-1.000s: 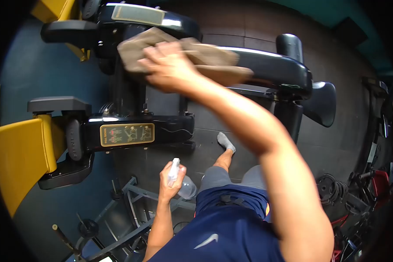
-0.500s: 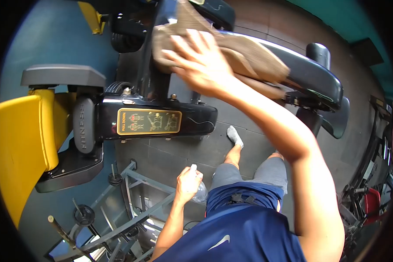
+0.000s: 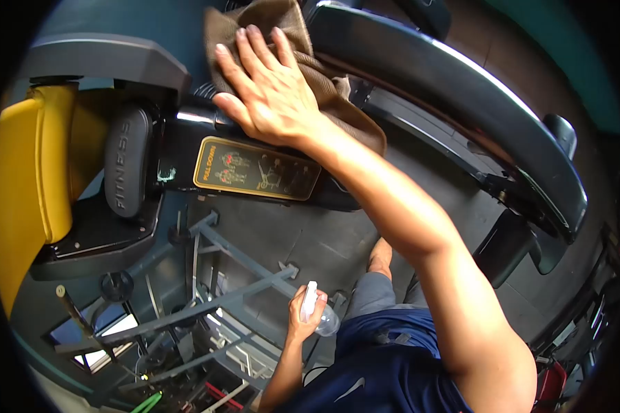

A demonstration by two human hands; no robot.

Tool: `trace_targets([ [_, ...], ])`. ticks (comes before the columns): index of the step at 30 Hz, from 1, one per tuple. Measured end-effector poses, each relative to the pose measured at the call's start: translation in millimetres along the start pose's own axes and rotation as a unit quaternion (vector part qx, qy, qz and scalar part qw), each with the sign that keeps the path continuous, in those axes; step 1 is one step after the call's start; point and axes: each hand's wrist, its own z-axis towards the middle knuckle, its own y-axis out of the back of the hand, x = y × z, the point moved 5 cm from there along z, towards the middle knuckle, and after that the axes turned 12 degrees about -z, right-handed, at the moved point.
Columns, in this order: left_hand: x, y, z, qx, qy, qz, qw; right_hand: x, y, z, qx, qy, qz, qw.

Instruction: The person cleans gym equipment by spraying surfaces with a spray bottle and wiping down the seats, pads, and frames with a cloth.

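My right hand [image 3: 272,96] lies with fingers spread on a brown cloth [image 3: 331,96], pressing it against the machine's dark frame near the top. Part of the cloth hangs down to the right, past my wrist. Just below is a black beam with a gold-edged "PULL DOWN" label [image 3: 255,171]. My left hand [image 3: 306,313], low in the view, is wrapped round a clear spray bottle [image 3: 328,322] with a white spray head, held beside my shorts.
A long black padded bench [image 3: 455,89] runs across the upper right. At the left are a yellow panel [image 3: 24,172] and a black "FITNESS" pad [image 3: 127,162]. Grey metal frames [image 3: 241,258] stand at the lower left. Tiled floor shows beneath the bench.
My right hand and the cloth have moved left and down relative to the machine, from beside the bench towards the label. The view has shifted closer. The spray bottle stays in my left hand.
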Motion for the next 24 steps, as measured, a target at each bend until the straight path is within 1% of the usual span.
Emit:
trace_targets([
  [1,2,-6,-5,-0.009,0.009,-0.005,1.0,7,7,-17,0.011,-0.004,-0.025,1.0],
  [2,3,-11,-11,-0.017,0.014,-0.014,1.0,19,15,-53,0.069,-0.021,0.043,0.996],
  [3,4,-17,-16,-0.026,0.015,-0.024,0.999,29,14,-97,0.086,-0.048,0.12,0.988],
  [4,8,-23,-23,-0.028,0.019,-0.042,0.999,35,18,-129,0.121,-0.022,0.094,0.988],
  [5,8,-28,-25,-0.039,0.019,-0.051,0.998,36,17,-144,0.152,0.005,0.066,0.986],
  [6,9,-33,-32,-0.05,0.025,-0.059,0.997,33,21,-120,0.165,0.031,0.084,0.982],
  [7,11,-38,-43,-0.059,0.036,-0.066,0.995,25,29,-72,0.181,0.052,0.105,0.976],
  [8,15,-43,-51,-0.072,0.048,-0.081,0.993,18,15,-36,0.324,-0.008,0.127,0.937],
  [9,18,-47,-57,-0.087,0.063,-0.083,0.991,12,4,-3,0.456,-0.07,0.121,0.879],
  [10,18,-49,-67,-0.101,0.081,-0.082,0.988,14,0,-5,0.247,-0.022,0.047,0.968],
  [11,19,-50,-74,-0.115,0.095,-0.083,0.985,19,-1,-24,0.021,0.025,-0.031,0.999],
  [12,22,-52,-81,-0.125,0.106,-0.099,0.981,29,9,-54,0.066,0.013,0.034,0.997],
  [13,22,-51,-86,-0.127,0.087,-0.093,0.984,40,14,-98,0.114,0.028,0.08,0.99],
  [14,23,-50,-90,-0.128,0.066,-0.085,0.986,46,11,-148,0.153,0.04,0.071,0.985],
  [15,24,-48,-95,-0.13,0.046,-0.075,0.988,58,27,-156,0.163,0.058,0.065,0.983],
  [16,25,-45,-98,-0.134,0.018,-0.069,0.988,59,20,-149,0.171,0.088,0.089,0.977],
  [17,30,-41,-100,-0.139,0.024,-0.072,0.987,55,12,-145,0.186,0.11,0.109,0.97],
  [19,39,-35,-100,-0.134,0.04,-0.077,0.987,84,-14,-87,0.308,0.034,0.202,0.929],
  [20,41,-32,-97,-0.118,0.075,-0.085,0.987,101,-14,-50,0.176,0.06,0.152,0.971],
  [22,34,-23,-90,-0.11,0.065,-0.062,0.99,111,-6,-39,0.025,0.055,0.14,0.988],
  [23,33,-18,-85,-0.104,0.052,-0.055,0.992,115,-1,-60,0.069,0.065,0.081,0.992],
  [24,34,-11,-83,-0.092,0.024,-0.035,0.995,120,4,-95,0.093,0.088,0.073,0.989],
])
